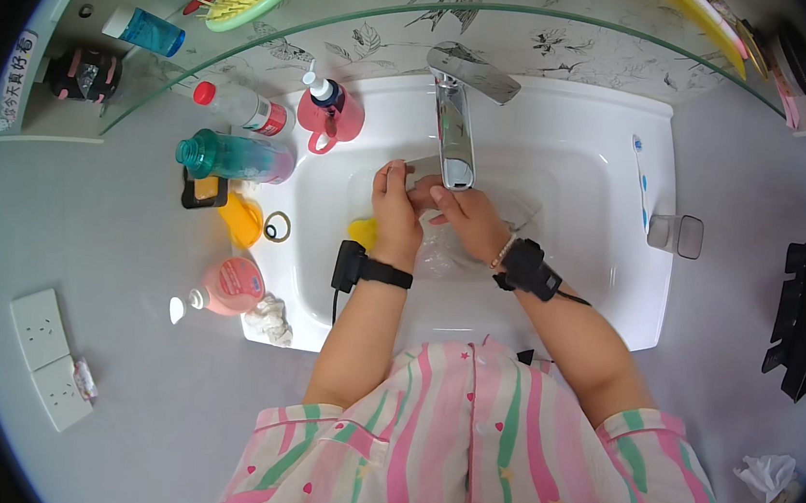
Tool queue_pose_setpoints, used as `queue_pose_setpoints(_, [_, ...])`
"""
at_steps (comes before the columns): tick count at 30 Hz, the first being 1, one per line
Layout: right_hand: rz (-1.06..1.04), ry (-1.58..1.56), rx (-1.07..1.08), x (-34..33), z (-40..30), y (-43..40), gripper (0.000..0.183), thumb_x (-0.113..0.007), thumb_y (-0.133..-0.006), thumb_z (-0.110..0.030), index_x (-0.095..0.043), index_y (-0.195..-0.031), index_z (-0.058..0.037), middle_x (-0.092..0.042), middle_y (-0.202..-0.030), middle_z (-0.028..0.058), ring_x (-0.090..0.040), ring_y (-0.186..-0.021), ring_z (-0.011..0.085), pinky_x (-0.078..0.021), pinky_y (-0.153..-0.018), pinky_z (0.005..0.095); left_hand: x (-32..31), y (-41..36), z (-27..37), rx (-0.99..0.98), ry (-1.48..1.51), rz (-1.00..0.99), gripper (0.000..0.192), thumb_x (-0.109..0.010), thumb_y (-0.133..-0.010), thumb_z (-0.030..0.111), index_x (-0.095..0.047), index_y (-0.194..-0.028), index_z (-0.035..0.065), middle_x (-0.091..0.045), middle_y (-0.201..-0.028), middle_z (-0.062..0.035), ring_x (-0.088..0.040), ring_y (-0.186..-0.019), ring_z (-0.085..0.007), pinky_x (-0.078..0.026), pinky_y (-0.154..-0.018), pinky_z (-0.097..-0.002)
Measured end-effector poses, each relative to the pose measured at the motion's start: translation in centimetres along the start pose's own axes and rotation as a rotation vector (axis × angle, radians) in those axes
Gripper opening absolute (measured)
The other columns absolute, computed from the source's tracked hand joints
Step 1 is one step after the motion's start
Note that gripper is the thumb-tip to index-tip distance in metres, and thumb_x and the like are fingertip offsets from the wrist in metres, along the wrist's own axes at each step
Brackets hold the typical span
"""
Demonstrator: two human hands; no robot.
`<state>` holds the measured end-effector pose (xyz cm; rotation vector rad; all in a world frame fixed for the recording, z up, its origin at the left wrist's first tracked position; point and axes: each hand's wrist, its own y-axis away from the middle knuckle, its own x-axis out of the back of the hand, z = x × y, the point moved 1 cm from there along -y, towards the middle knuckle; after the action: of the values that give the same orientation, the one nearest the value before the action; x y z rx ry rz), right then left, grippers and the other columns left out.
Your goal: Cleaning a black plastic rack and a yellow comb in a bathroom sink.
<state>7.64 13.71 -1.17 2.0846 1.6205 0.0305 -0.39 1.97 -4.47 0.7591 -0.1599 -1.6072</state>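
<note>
Both hands are close together under the chrome faucet (456,133), over a white washbasin (564,318). My left hand (397,204) has its thumb raised, and its fingers meet those of my right hand (472,218) below the spout. A clear, see-through edge shows behind the fingers; whether either hand grips something there is hidden. Beneath the hands, clear water or wet plastic glistens in the bowl. A yellow object (361,231), perhaps a sponge, lies beside my left wrist, partly covered. Black straps with small devices wrap both wrists.
Left of the bowl stand a pink mug (346,119) with a pump bottle, a red-capped bottle (242,106), a teal bottle (244,158) and a pink pump bottle (234,286). A toothbrush (642,187) and clear cup (675,235) are at right. A glass shelf (397,14) spans above.
</note>
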Motion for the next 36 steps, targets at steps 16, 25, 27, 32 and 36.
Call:
queue_pose_setpoints(16, [0.029,-0.087,0.019,-0.1,-2.1,0.7,0.038,-0.042,-0.102,-0.032,-0.062,-0.117,-0.0031,-0.070,-0.110,0.0081,-0.068,-0.100,0.0212,-0.0564,-0.081,0.0349,-0.7,1.3,-0.9,-0.381,-0.165,-0.079,0.027,-0.046,-0.103,0.026,-0.053,-0.122,0.0089,-0.058,-0.113,-0.0060,-0.060,-0.099,-0.0186,-0.050,-0.083,-0.0309])
queue_pose_setpoints(25, [-0.014,0.236,0.103,0.5,-1.2,1.7,0.037,-0.045,-0.102,-0.031,-0.059,-0.125,-0.0048,-0.068,-0.113,0.0111,-0.068,-0.099,0.0221,-0.0566,-0.082,0.0370,-1.2,1.2,0.2,-0.046,0.034,-0.113,0.028,-0.048,-0.102,0.027,-0.054,-0.121,0.0077,-0.059,-0.110,-0.0072,-0.058,-0.099,-0.0192,-0.047,-0.087,-0.0306])
queue_pose_setpoints(27, [-0.149,0.516,0.181,2.2,-1.2,1.5,0.037,-0.046,-0.102,-0.033,-0.060,-0.124,-0.0059,-0.068,-0.110,0.0129,-0.068,-0.098,0.0236,-0.0560,-0.083,0.0393,-0.7,0.5,0.0,0.116,-0.038,-0.106,0.030,-0.051,-0.099,0.030,-0.055,-0.120,0.0092,-0.059,-0.110,-0.0073,-0.060,-0.094,-0.0203,-0.050,-0.078,-0.0306])
queue_pose_setpoints(32, [-0.267,1.331,0.930,4.7,-1.3,0.8,0.041,-0.049,-0.101,-0.038,-0.062,-0.118,-0.0035,-0.068,-0.098,0.0162,-0.066,-0.098,0.0326,-0.0498,-0.088,0.0420,-1.3,0.4,0.7,0.393,-0.095,-0.009,0.031,-0.052,-0.098,0.033,-0.056,-0.119,0.0102,-0.061,-0.108,-0.0053,-0.062,-0.089,-0.0201,-0.053,-0.067,-0.0302])
queue_pose_setpoints(36, [-0.221,1.010,0.335,2.7,-0.3,0.2,0.039,-0.049,-0.101,-0.038,-0.065,-0.115,-0.0051,-0.069,-0.105,0.0153,-0.066,-0.101,0.0309,-0.0505,-0.092,0.0406,-0.6,0.5,-0.6,0.082,-0.058,-0.072,0.031,-0.051,-0.099,0.032,-0.055,-0.120,0.0099,-0.061,-0.107,-0.0060,-0.062,-0.089,-0.0197,-0.051,-0.078,-0.0309])
